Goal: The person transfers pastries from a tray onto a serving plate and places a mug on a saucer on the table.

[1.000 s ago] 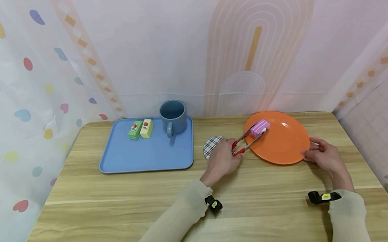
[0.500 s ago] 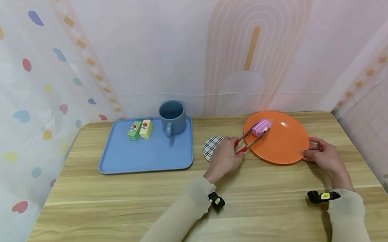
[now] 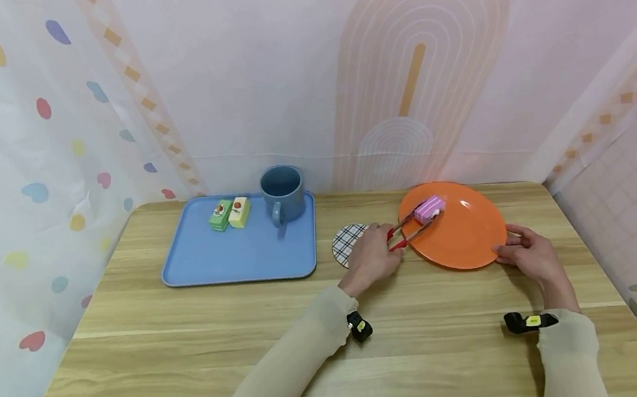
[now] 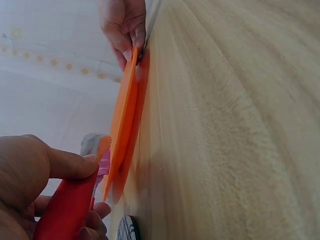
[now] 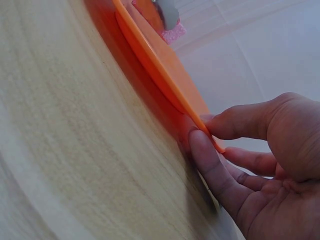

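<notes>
My left hand (image 3: 370, 253) grips red-handled tongs (image 4: 67, 207), whose metal tips reach over the left part of an orange plate (image 3: 472, 233). Between those tips sits a small pink-and-white striped cake piece (image 3: 429, 208), low over the plate. At the plate's front right rim, my right hand (image 3: 533, 256) pinches the edge, thumb on top and fingers beneath, as the right wrist view shows. A round plaid coaster (image 3: 347, 242) lies partly hidden behind my left hand.
A blue tray (image 3: 237, 260) stands to the left on the wooden table (image 3: 419, 357). On it are a blue mug (image 3: 285, 196), a green cake piece (image 3: 221, 215) and a pale yellow one (image 3: 239, 213). Patterned curtains (image 3: 258, 87) border the table behind and at the sides.
My left hand has shifted slightly to the right, bringing the tongs and the pink cake piece a little farther over the plate. My right hand keeps its pinch on the rim.
</notes>
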`<state>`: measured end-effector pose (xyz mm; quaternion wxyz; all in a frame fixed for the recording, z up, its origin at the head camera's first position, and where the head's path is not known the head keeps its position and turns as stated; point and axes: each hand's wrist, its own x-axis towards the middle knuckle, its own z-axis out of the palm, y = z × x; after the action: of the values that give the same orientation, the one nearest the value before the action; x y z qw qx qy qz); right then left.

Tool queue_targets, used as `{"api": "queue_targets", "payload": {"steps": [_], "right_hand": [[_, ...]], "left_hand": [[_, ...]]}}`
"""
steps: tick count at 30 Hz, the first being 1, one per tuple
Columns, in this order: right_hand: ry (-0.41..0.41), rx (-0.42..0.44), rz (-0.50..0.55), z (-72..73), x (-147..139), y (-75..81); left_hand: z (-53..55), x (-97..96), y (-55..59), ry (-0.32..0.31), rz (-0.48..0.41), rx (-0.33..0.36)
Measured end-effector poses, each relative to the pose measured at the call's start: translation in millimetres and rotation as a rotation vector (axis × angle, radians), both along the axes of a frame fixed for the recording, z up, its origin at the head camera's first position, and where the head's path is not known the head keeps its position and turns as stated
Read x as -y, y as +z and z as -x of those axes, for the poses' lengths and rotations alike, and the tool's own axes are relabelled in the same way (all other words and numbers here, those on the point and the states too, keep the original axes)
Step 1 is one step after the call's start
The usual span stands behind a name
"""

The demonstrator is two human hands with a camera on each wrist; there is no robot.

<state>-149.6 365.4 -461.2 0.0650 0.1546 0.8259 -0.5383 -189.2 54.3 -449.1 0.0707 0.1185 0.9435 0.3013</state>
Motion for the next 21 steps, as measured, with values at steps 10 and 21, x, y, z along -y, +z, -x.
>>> {"api": "queue_targets", "payload": {"steps": [10, 21], "right_hand": [[0.003, -0.006, 0.003, -0.7, 0.6, 1.4], [0.011, 0.002, 0.004, 0.5, -1.3, -0.3]], "left_hand": [[3.9, -4.8, -1.5, 0.005, 0.010, -0.010], [9.6, -8.0, -5.5, -0.014, 0.010, -0.039]]}}
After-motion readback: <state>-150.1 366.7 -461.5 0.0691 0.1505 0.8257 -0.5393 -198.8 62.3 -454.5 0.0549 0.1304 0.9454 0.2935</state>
